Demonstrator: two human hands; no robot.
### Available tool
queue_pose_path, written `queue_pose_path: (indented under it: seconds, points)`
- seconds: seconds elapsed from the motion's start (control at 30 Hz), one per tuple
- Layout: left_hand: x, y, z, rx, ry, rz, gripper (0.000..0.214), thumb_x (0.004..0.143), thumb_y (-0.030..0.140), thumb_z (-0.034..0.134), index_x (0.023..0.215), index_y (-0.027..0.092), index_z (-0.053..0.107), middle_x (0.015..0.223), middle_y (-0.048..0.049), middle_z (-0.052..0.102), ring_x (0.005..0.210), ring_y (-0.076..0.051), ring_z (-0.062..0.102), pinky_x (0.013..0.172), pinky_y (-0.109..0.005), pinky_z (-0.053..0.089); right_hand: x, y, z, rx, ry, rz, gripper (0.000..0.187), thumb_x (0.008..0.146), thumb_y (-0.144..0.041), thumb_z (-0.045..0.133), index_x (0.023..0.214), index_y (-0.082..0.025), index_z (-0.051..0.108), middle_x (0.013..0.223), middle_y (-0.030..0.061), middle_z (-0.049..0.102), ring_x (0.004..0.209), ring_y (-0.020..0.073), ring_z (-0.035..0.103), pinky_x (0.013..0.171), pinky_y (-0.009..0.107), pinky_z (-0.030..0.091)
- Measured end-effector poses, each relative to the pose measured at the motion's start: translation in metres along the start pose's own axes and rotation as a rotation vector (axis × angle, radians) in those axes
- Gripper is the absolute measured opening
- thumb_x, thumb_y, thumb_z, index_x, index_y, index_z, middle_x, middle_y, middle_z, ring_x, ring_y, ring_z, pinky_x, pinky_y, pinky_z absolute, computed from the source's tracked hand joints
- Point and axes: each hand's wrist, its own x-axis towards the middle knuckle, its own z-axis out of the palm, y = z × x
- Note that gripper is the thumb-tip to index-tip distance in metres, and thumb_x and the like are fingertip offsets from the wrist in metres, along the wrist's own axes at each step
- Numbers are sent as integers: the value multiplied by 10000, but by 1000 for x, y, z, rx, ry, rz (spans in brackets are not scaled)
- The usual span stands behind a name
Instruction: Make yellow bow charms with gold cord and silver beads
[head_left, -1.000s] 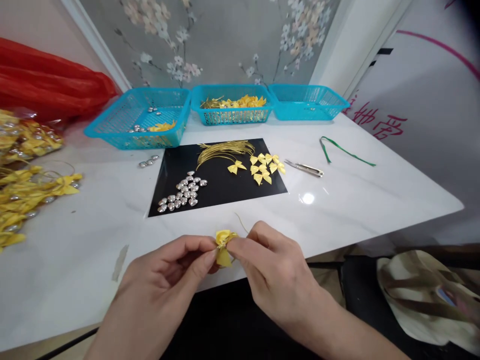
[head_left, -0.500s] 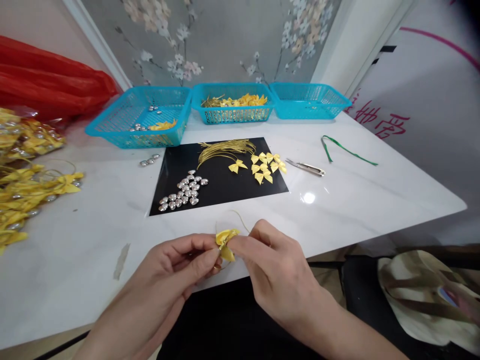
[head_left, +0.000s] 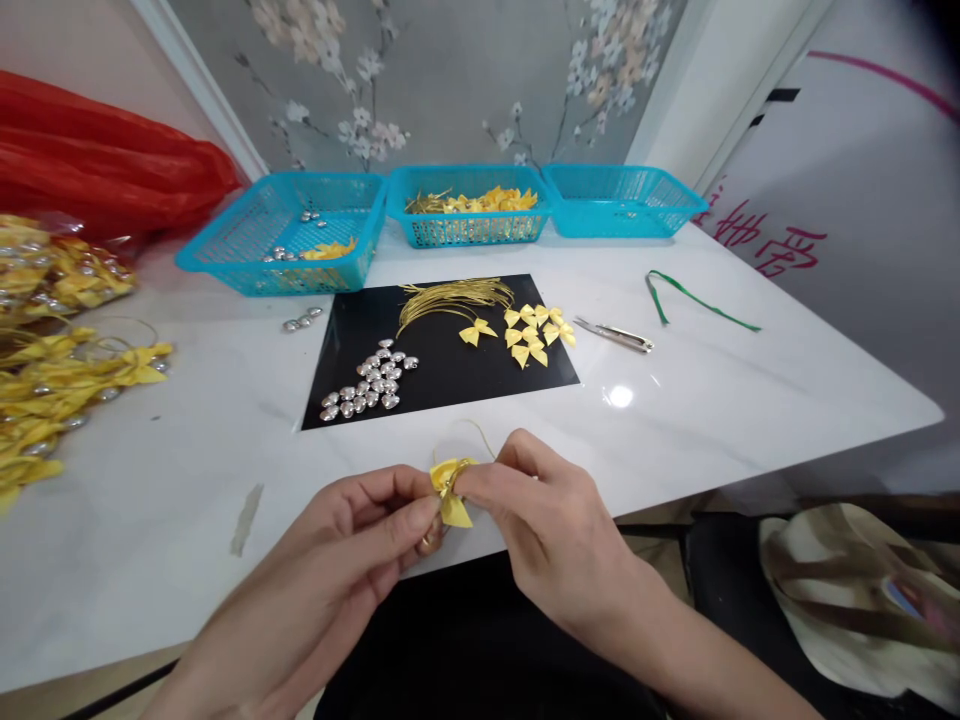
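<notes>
Bow (head_left: 450, 490) tipped slightly since last frame; cord (head_left: 472, 428) loops just beyond pinch. Left hand (head_left: 352, 545) and right hand (head_left: 547, 530) both pinch bow from either side, over table edge. Likely best: firm pinch, cord taut, wings unflattened.

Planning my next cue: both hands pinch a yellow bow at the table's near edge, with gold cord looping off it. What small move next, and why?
Probably draw the gold cord snug with the right hand while the left hand pinches the yellow bow. The cord arcs loose above the bow, and both hands already grip the bow's middle.
</notes>
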Motion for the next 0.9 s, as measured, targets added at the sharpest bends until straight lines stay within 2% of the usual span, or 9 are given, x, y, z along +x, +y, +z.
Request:
queue_pose_path:
  seconds: [0.43, 0.6, 0.7, 0.77, 0.83, 0.9]
  points:
    - [-2, 4, -1, -20, -15, -29, 111, 738, 285, 815, 791, 205, 759, 758, -14, 635, 741, -128, 546, 706, -181, 514, 3, 5, 4, 70, 49, -54, 309, 935, -34, 451, 934, -156, 735, 727, -4, 449, 623, 110, 486, 544, 205, 436]
    - [-2, 1, -2, -5, 21, -30, 139, 725, 298, 825, 823, 229, 754, 775, -3, 659, 759, -134, 570, 709, -199, 517, 2, 7, 8, 121, 59, -86, 278, 949, -48, 463, 965, -180, 707, 761, 12, 553, 656, 112, 559, 587, 195, 489]
    - [-3, 4, -7, 167, 43, 54, 100, 772, 322, 781, 836, 258, 738, 818, 10, 693, 809, -142, 596, 720, -191, 499, 2, 5, -2, 87, 14, -37, 226, 975, -101, 465, 1036, -200, 658, 853, 24, 652, 721, 124, 616, 663, 212, 519]
    - [-5, 7, -10, 360, 104, 143, 129, 796, 385, 751, 882, 291, 726, 880, 20, 721, 858, -161, 623, 742, -206, 497, 6, 3, -13, 16, 45, 11, 158, 974, -137, 505, 1033, -197, 639, 907, 30, 681, 783, 136, 633, 711, 222, 518]
    - [-7, 11, -11, 568, 139, 225, 165, 823, 456, 701, 899, 310, 711, 886, 25, 723, 860, -180, 637, 722, -227, 499, 12, 0, -23, -23, 78, 13, 108, 953, -158, 573, 1036, -190, 634, 975, 36, 688, 877, 143, 635, 787, 227, 508]
    - [-9, 15, -9, 719, 145, 294, 180, 852, 490, 643, 870, 319, 697, 835, 31, 707, 818, -186, 636, 674, -236, 499, 19, -3, -27, 11, 40, -16, 126, 926, -164, 630, 1051, -185, 631, 1018, 31, 686, 927, 134, 627, 835, 216, 491]
